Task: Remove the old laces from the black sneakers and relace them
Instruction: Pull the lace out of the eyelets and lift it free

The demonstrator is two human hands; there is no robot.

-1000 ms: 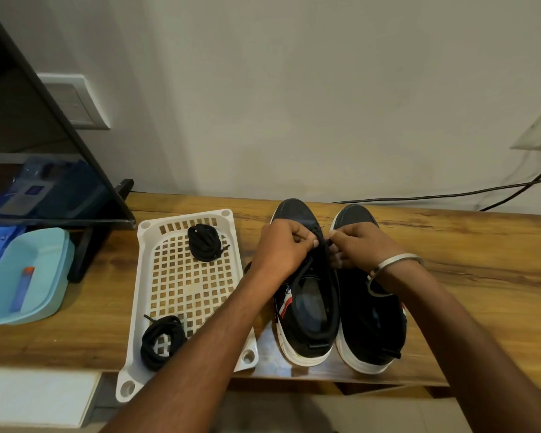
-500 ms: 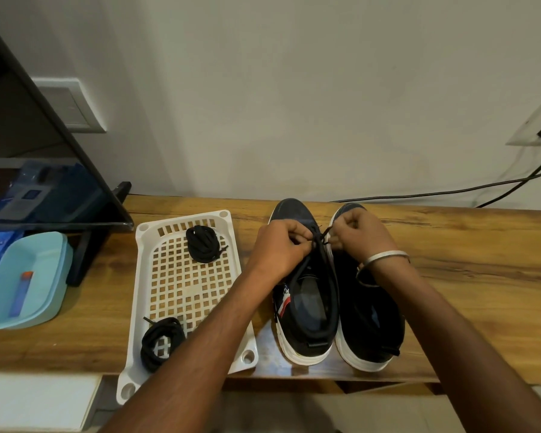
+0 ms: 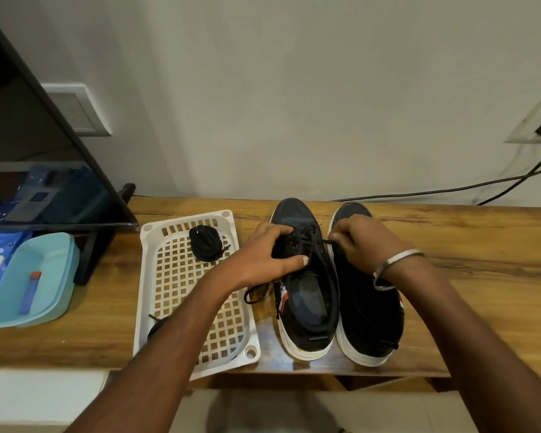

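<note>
At the far left of the wooden bench sits a pale blue tub with a small blue tube capped in orange lying inside it, and behind it the dark screen of a monitor leans over the bench edge. Next comes the white slotted basket, holding one coiled black lace bundle at its far end and a second coiled lace near its front, mostly hidden by my left forearm. My left hand rests on the left sneaker, fingers curled over the eyelet area and thumb stretched along the shoe's collar, holding the upper and its black lace steady; a loose end of that lace trails off the shoe's left side onto the basket rim. The lace crosses only the eyelets nearest the toe, and the rest of the shoe mouth stands open. My right hand hovers over the toe half of the right sneaker, which stands touching the left one, both toes pointing at the wall; its fingertips are pinched on the lace's other end, drawn taut across the gap between the shoes. A metal bangle circles my right wrist. At the far right a black cable runs from a wall socket down behind the bench
</note>
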